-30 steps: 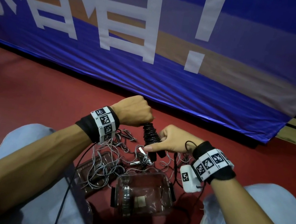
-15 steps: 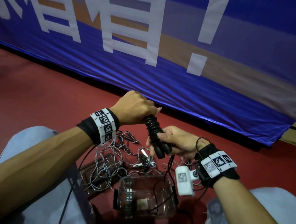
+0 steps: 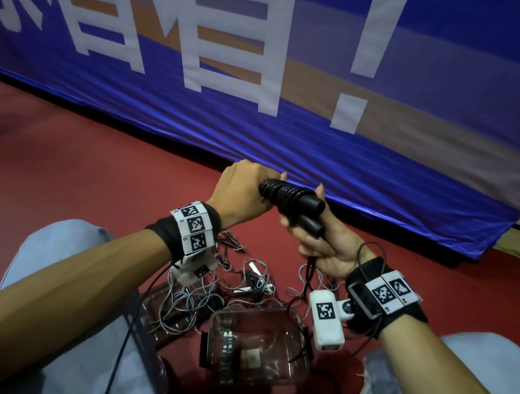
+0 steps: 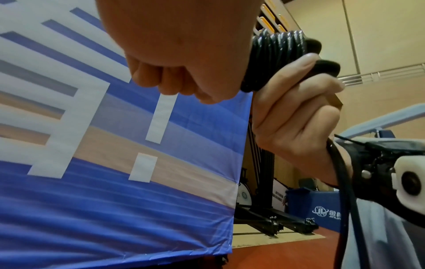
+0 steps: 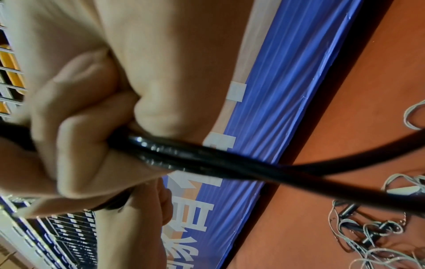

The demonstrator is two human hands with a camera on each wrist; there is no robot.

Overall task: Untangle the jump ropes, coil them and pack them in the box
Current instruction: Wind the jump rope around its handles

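We sit on red floor point(image 3: 86, 169), blue banner point(image 3: 395, 150) ahead. Our right hand point(image 3: 323, 241) has its fingers point(image 4: 306, 72) curled round two black jump-rope handles point(image 3: 308, 214) w/ black rope point(image 4: 276, 52) wound tight on them. Our left hand point(image 3: 242, 190) is fisted on the bundle's far end. Clear box point(image 3: 263, 340) sits btwn our knees, beside tangled grey ropes point(image 3: 186, 308).

Risk, we judge: easing either grip lets the springy coil unwind, or the hanging tail snags the tangle.
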